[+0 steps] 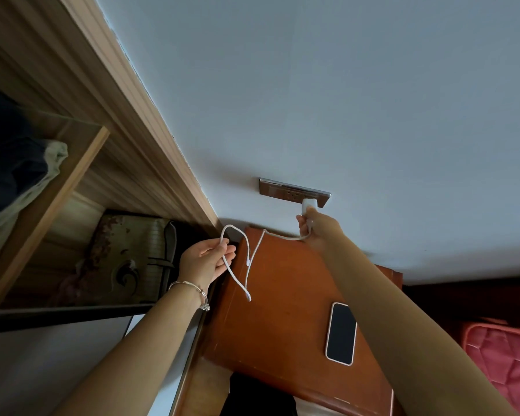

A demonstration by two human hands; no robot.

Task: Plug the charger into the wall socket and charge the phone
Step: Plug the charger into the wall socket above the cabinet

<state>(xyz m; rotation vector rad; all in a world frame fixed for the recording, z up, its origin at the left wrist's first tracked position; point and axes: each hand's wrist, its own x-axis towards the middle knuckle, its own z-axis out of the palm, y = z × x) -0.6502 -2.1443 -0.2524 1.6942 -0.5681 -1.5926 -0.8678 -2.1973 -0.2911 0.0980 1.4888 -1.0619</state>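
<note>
A metal wall socket plate (279, 192) sits low on the pale wall. My right hand (318, 228) grips the white charger plug (308, 204), which is pressed against the socket's right end. Its white cable (246, 256) runs left over the nightstand. My left hand (206, 259) pinches a loop of that cable, and the free connector ends dangle below it. The phone (341, 333) lies face up, screen dark, on the red-brown nightstand (270, 325), near my right forearm.
An open wooden wardrobe (81, 181) with clothes and a patterned bag (126, 256) fills the left side. A pink quilted bedcover (505, 355) lies at the lower right. A bracelet circles my left wrist.
</note>
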